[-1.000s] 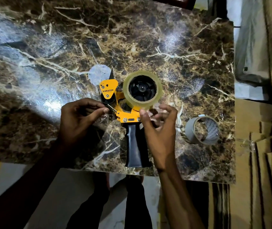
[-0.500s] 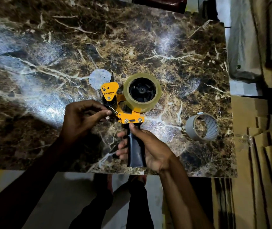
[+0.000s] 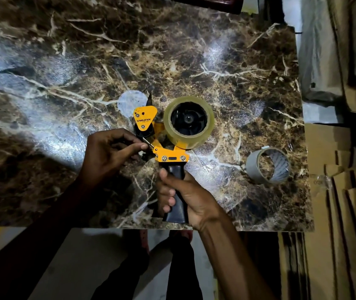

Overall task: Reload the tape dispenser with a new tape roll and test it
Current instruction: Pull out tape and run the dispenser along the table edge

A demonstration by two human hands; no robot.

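A yellow tape dispenser (image 3: 163,148) with a black handle lies on the dark marble table (image 3: 64,72). A clear tape roll (image 3: 189,140) sits on its black hub. My right hand (image 3: 185,195) is wrapped around the black handle. My left hand (image 3: 110,154) pinches something thin at the dispenser's front, beside the small roller under the yellow plate; it looks like the tape's end or a metal flap, and I cannot tell which.
An empty grey cardboard core (image 3: 266,165) lies on the table to the right of the dispenser. Flattened cardboard boxes (image 3: 345,191) are stacked beyond the table's right edge. The table's near edge runs just below my hands, with floor and my legs beneath.
My right hand left the spot below the tape roll and took hold of the black handle. My left hand kept its pinch at the dispenser's front.
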